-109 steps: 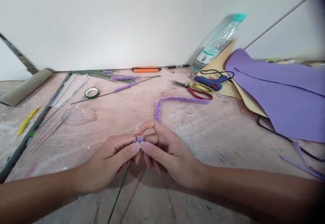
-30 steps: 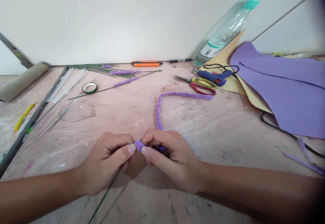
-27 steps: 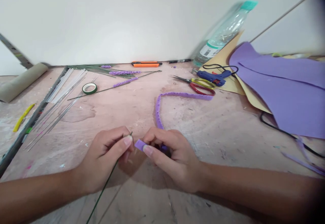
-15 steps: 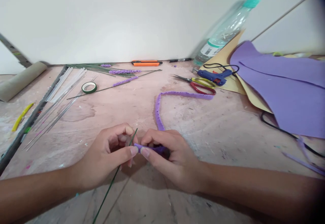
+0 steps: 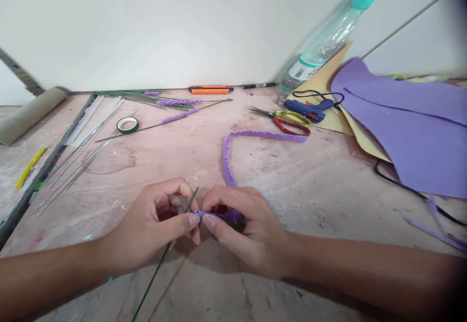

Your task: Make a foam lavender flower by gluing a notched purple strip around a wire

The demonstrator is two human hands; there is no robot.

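My left hand (image 5: 155,217) is closed, pinching a thin green stem (image 5: 152,278) that slants from the near edge up past the fingertips. A long purple strip (image 5: 226,159), with small cuts along it, runs from under my right hand (image 5: 255,229) to the far side and bends right. My right thumb and fingers are shut on the strip close to its end. That end sits at the left fingertips, beside the top of the stem; whether the left thumb also grips it I cannot tell. Part of the strip is hidden behind the right fingers.
Scissors (image 5: 292,121), a blue glue gun (image 5: 310,110) and a bottle (image 5: 321,49) stand or lie at back right, near purple sheets (image 5: 412,122). Green tape (image 5: 127,125), finished purple sprigs (image 5: 179,116), bare wires (image 5: 85,154) and an orange cutter (image 5: 210,90) lie at back left and centre.
The strip's end has tilted between the fingertips and now shows a narrower edge. A left finger has come down lower below the pinch. The stem has hardly moved.
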